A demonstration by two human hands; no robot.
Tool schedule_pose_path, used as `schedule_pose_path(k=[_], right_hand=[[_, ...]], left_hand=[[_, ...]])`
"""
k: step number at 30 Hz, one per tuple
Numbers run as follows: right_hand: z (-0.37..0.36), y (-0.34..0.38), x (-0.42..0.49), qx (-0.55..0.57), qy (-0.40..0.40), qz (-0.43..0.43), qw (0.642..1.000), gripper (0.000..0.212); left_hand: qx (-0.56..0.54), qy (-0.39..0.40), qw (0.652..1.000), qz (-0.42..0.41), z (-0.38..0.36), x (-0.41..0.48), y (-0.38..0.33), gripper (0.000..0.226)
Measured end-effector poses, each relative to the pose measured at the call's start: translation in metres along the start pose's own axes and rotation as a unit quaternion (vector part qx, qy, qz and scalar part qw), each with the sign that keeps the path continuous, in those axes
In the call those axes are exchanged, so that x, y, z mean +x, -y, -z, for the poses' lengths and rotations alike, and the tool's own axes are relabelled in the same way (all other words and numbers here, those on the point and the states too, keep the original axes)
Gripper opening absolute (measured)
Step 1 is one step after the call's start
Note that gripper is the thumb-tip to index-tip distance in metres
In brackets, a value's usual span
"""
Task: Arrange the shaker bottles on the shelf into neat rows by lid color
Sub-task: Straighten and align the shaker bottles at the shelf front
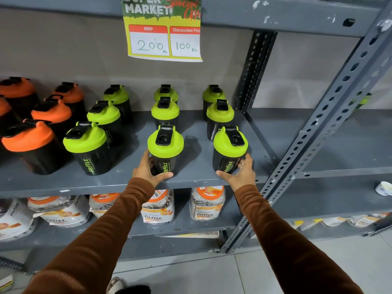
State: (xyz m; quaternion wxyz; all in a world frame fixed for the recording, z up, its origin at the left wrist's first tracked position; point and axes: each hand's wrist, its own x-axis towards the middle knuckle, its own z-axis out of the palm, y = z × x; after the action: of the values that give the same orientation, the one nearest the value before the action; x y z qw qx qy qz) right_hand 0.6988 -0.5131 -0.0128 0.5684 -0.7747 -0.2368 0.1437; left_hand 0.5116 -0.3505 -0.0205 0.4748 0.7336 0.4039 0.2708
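Your left hand (148, 169) wraps its fingers (164, 176) around the black body of the front-centre green-lidded shaker (165, 149); your right hand (241, 171) grips the front-right green-lidded shaker (230, 150) likewise, both at the shelf (118, 181) front edge, centre frame. These look like light, rigid, smooth plastic, probably empty; hold low on the body, not the flip cap. Count: nine green lids in three columns; at least five orange-lidded shakers (28, 137) at left, cropped.
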Motion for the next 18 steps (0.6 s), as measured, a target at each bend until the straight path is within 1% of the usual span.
schedule_pose_path(k=[15, 16, 18], right_hand=[[-0.0005, -0.0021, 0.0010, -0.004, -0.006, 0.009, 1.000, 0.100], [-0.0009, -0.0020, 0.0001, -0.007, -0.011, 0.017, 1.000, 0.101], [-0.0043, -0.0009, -0.0066, -0.009, -0.031, 0.037, 0.999, 0.105]], left_hand=[[-0.001, -0.004, 1.000, -0.003, -0.0008, 0.0020, 0.0036, 0.094], [0.001, -0.004, 1.000, -0.004, -0.0003, 0.0025, 0.0050, 0.096], [0.004, 0.005, 1.000, -0.011, 0.0019, 0.0034, 0.0085, 0.107]])
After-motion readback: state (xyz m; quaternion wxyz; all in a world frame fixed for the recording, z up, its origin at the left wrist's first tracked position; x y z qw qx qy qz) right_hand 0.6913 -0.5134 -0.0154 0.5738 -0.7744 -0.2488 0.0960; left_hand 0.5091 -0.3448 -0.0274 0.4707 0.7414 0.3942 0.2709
